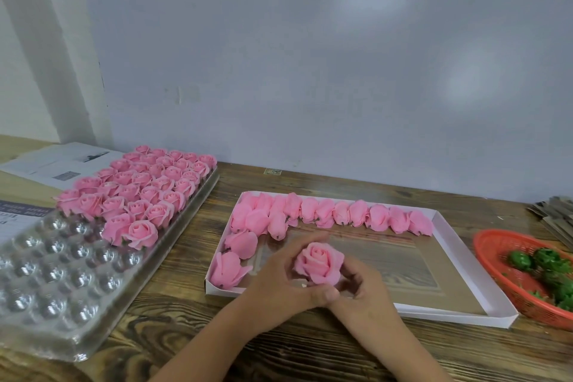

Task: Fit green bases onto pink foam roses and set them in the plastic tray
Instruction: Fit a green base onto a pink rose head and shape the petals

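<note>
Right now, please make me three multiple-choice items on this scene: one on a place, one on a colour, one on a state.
1. Where is the orange basket?
A. at the right edge
B. on the plastic tray
C. inside the white box

2. What colour are the bases in the basket?
A. green
B. blue
C. yellow

3. How is the rose at the centre?
A. lying in the tray
B. held by both hands
C. lying in the basket

Answers: 1 A, it stands right of the white box. 2 A, they look dark green. 3 B, the left hand and right hand wrap their fingers around it.

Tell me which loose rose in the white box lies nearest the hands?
The rose in the white box's near-left corner, just left of the left hand; the others lie farther back.
</note>
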